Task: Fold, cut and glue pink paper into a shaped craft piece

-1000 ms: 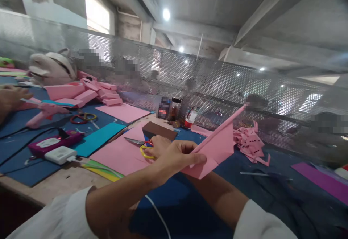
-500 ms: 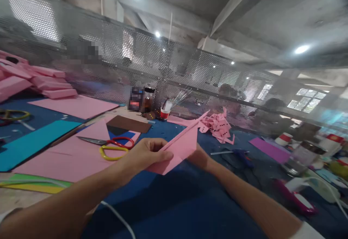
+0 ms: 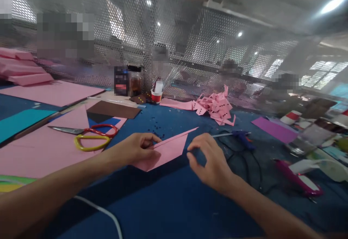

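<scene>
My left hand (image 3: pixel 137 149) pinches a folded pink paper sheet (image 3: pixel 168 150) by its left end and holds it low over the blue table mat (image 3: pixel 174 202). The sheet tapers to a point at the upper right. Just to the right of the sheet, my right hand (image 3: pixel 212 161) hovers with its fingers curled and apart, holding nothing. Scissors with one red and one yellow handle (image 3: pixel 91 137) lie on a large pink sheet (image 3: pixel 40 148) left of my left hand.
A heap of pink paper scraps (image 3: pixel 214 104) lies at the back. A brown card (image 3: pixel 114 109), small cup (image 3: pixel 157 94) and dark jar (image 3: pixel 121 81) stand before a perforated metal screen. A blue glue gun (image 3: pixel 241 135), a pink tool (image 3: pixel 297 181) and a purple sheet (image 3: pixel 274 130) lie right.
The view swung down and right. The folded pink sheet came lower, toward the mat. My right hand let go of it and now sits beside its right edge.
</scene>
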A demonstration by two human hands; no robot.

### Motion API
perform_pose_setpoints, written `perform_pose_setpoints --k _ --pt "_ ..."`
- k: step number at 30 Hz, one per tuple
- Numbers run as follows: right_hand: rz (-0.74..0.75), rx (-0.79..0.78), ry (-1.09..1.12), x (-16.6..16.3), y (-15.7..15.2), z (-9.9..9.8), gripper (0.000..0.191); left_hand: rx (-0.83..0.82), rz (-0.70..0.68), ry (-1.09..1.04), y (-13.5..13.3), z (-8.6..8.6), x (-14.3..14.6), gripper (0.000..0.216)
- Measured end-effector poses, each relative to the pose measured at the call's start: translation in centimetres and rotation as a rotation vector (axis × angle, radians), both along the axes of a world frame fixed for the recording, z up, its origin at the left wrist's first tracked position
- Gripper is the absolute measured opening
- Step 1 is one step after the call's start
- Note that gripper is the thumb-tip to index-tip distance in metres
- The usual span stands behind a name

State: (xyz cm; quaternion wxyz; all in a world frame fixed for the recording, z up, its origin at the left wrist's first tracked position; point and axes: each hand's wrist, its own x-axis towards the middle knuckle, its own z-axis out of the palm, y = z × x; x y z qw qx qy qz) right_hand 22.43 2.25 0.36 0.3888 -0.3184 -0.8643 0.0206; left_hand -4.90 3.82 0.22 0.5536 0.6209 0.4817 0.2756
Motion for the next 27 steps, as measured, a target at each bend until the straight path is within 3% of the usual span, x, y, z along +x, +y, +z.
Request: perform_pose_setpoints --k 6,17,22,27 --pt "0.128 0.06 -0.396 -1.2 -1.9 0.0 0.014 0.041 -0.092 0.067 -0.5 -1.0 -0.3 0.041" --pt "0.141 0.215 -0.518 -2.2 -2.4 -0.9 0.017 0.049 -0.187 0.047 -2.0 -1.3 0.1 0.03" --pt "0.149 0.212 -0.534 -2.3 -2.4 -1.3 0.018 0.203 -0.115 0.288 -2.8 -1.0 0.6 0.031" --pt "0.18 0.19 -0.484 -2.4 -2.2 -1.9 0.018 0.509 -0.096 0.49 -3.7 -1.3 0.7 0.04"
